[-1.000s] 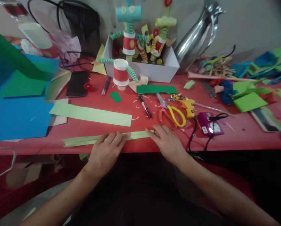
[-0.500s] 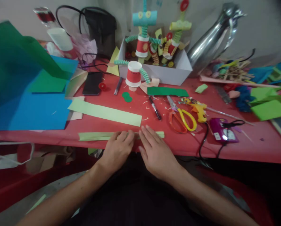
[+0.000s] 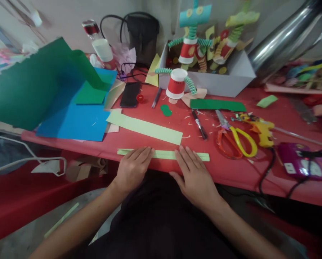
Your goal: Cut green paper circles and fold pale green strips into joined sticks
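Note:
A narrow pale green paper strip (image 3: pixel 165 154), folded along its length, lies near the table's front edge. My left hand (image 3: pixel 134 167) rests on its left half, fingers stretched and close together, the thumb mostly hidden. On the strip's right part lies my right hand (image 3: pixel 196 172), flat, with its thumb held apart. A bare stretch of strip shows between the hands. Just behind it is a wider light green paper strip (image 3: pixel 147 128), unfolded and slanting. Scissors (image 3: pixel 235 138) with red and yellow handles lie to the right, beside a black marker (image 3: pixel 199 124).
A red paper cup (image 3: pixel 176 84) with pleated paper arms stands upside down before a white box (image 3: pixel 212 84) of cup figures. Blue card (image 3: pixel 71 124) and a phone (image 3: pixel 130 95) lie left. A yellow glue gun (image 3: pixel 262 131), purple box (image 3: pixel 298 162) and metal jug (image 3: pixel 285 36) are right.
The view has swung left, so things sit further right. My hands have moved apart along the folded strip, baring its middle. The left fingers have straightened.

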`<state>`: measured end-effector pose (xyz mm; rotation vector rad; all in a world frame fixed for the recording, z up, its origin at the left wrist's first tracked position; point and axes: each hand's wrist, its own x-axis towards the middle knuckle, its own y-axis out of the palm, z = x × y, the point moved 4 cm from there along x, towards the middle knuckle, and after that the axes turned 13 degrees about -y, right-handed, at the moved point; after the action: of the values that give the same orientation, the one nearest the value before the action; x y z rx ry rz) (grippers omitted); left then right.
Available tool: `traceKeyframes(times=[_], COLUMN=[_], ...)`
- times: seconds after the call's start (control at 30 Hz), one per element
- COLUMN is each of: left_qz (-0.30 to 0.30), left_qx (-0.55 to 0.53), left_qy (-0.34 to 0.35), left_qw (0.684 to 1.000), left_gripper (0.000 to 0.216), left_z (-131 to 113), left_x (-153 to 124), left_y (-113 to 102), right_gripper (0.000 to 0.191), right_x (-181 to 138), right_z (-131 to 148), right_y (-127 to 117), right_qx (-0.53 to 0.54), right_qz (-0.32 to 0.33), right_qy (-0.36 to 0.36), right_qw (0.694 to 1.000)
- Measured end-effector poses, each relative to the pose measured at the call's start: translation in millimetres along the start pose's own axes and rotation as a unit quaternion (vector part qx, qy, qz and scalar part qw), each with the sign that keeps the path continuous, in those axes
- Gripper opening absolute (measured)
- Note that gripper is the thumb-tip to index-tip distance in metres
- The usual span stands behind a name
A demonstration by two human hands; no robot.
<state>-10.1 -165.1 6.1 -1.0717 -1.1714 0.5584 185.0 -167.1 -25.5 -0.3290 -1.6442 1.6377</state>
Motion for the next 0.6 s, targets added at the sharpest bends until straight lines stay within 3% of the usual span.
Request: traceKeyframes(times=[0.43,0.53,0.6], left_qz=[0.003,0.021,0.015], left_qx=[0.021,0.066,0.104], left_qy=[-0.091,-0.142,-0.186], left_qw=[0.996,0.987,0.977], left_gripper=[0.046,0.045,0.038], left_z=[70.1,70.5,56.5], left_x=[-45.2,-47.2,-39.3], left_y=[-9.9,-18.1,-25.8], right_gripper=[0.062,0.061,0.060], right_x=[-2.2,-2.1,-2.3], right_z=[-0.2,0.2,0.4], right_y=[2.2,2.2,2.5], right_qx=[0.002,0.001,-0.004], right_qz=[-0.024,-0.029,-0.032], right_qy=[-0.004,-0.007,-0.006], right_qw=[1.000,1.000,0.999])
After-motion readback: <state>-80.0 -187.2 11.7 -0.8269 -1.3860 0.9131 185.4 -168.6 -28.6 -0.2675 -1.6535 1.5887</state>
